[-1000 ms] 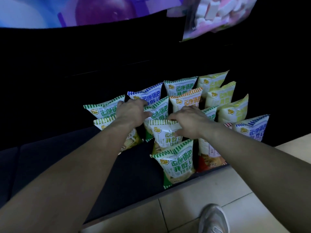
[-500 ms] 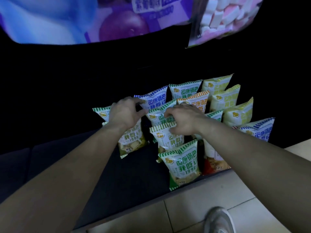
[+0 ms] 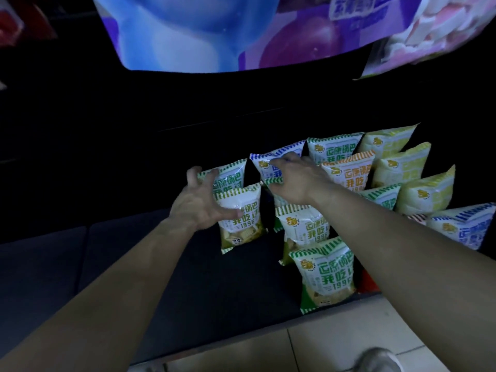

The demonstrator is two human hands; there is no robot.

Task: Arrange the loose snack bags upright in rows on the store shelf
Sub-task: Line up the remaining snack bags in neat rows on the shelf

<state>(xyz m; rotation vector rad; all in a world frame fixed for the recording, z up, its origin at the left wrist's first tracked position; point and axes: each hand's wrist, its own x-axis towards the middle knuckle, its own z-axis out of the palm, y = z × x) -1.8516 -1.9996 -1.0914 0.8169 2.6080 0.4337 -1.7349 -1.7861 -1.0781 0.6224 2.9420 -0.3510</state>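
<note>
Several small snack bags stand upright in rows on the dark shelf (image 3: 209, 285). My left hand (image 3: 197, 206) is spread open at the left column. Its thumb lies across the front green-striped bag (image 3: 241, 224) and its fingertips touch the green-striped bag behind (image 3: 232, 175). My right hand (image 3: 294, 181) reaches further back and pinches the blue-striped bag (image 3: 261, 165) near its top, just above another green-striped bag. In front of that stand two more green-striped bags (image 3: 306, 229), (image 3: 326, 275). An orange-striped bag (image 3: 351, 170) and yellow bags (image 3: 400, 167) fill the right columns.
The left part of the shelf is bare dark surface. Large purple and blue packages (image 3: 214, 30) hang above on the upper shelf. A blue-striped bag (image 3: 467, 226) stands at the far right. Tiled floor (image 3: 335, 342) and my shoe (image 3: 375, 361) lie below the shelf's front edge.
My left hand opened and slid forward onto the front left bag. My right hand moved back from the green-striped bag to the blue-striped one. The view has tilted up.
</note>
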